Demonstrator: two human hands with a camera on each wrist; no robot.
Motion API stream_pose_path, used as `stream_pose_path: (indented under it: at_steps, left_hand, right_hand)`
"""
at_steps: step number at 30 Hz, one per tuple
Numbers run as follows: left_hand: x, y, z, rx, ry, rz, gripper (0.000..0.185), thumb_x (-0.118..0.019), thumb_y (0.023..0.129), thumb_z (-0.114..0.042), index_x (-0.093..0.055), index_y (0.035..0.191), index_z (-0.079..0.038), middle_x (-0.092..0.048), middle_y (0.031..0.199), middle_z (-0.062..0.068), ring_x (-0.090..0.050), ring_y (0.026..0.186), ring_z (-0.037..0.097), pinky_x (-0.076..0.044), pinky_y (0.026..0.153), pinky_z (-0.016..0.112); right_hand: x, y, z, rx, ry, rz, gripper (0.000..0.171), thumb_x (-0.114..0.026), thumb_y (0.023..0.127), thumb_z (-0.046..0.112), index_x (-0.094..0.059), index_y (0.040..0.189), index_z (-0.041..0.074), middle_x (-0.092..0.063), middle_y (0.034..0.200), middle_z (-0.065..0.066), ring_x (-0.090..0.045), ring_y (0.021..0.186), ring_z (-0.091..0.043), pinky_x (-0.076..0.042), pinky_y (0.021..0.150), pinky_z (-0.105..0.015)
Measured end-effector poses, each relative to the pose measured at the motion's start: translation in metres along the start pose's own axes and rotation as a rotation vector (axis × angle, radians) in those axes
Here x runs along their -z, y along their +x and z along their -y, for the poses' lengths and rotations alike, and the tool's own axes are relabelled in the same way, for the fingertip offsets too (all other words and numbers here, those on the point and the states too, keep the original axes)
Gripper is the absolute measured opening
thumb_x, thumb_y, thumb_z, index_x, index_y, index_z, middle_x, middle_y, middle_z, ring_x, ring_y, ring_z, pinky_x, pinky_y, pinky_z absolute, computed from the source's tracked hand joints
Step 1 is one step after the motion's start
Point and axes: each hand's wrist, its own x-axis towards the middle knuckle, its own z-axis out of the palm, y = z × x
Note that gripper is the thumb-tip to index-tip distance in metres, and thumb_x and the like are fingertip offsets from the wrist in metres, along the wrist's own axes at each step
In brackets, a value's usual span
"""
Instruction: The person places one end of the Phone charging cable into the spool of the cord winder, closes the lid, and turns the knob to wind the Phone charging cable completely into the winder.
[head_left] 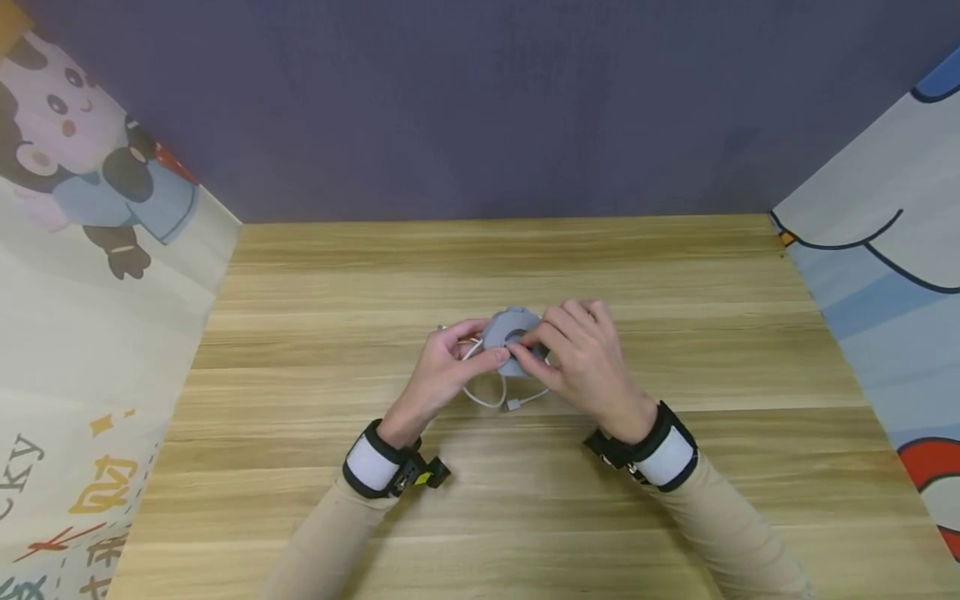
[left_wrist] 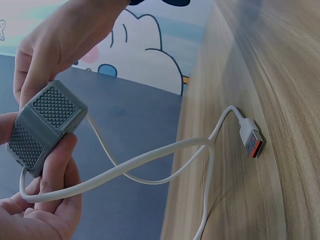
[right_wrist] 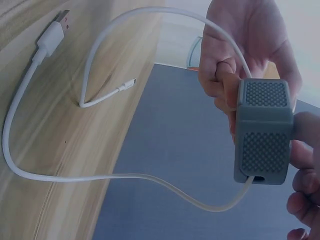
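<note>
A grey cable winder (head_left: 495, 329), many-sided with textured edge panels, is held above the table. My left hand (head_left: 438, 371) grips its left side between thumb and fingers. At the round recess in its middle, my right hand (head_left: 588, 358) has thumb and index finger pinched together; what lies between those fingertips is hidden. A white USB cable (left_wrist: 120, 170) comes out of the winder on two sides. In the right wrist view, its USB-A plug (right_wrist: 50, 40) hangs near the tabletop, and the slimmer connector (right_wrist: 127, 85) dangles further off.
The wooden table (head_left: 300, 317) extends around both hands. A dark blue-grey panel (head_left: 495, 108) stands along its far edge. Printed cartoon walls (head_left: 885, 317) border the left and right sides. Each wrist carries a black-and-white strap (head_left: 667, 454) with a small camera.
</note>
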Motion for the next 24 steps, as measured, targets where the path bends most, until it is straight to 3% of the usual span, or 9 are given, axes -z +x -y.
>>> stream_pose_path:
  at_steps: [14,24]
  left_hand:
    - [-0.0013,-0.0001,-0.0002,-0.009,0.047,-0.026,0.048,-0.075,0.093,-0.015,-0.062,0.137,-0.001,-0.074,0.121,0.017,-0.075,0.099,0.023,-0.058,0.095,0.039]
    - [-0.0060,-0.0005,0.0006,-0.056,0.025,-0.017,0.048,-0.073,0.093,-0.011,-0.060,0.138,0.002,-0.074,0.117,0.021,-0.075,0.090,0.015,-0.061,0.089,0.035]
  right_hand:
    - [0.0002,-0.0019,0.0006,-0.019,-0.006,0.022,0.035,-0.060,0.104,0.036,-0.066,0.083,0.009,-0.061,0.082,-0.005,-0.054,0.073,-0.026,-0.037,0.070,-0.042]
    - [-0.0026,-0.0020,0.0091,-0.132,-0.008,-0.023,0.033,-0.066,0.097,0.029,-0.061,0.072,0.008,-0.059,0.072,-0.005,-0.051,0.066,-0.025,-0.035,0.068,-0.042]
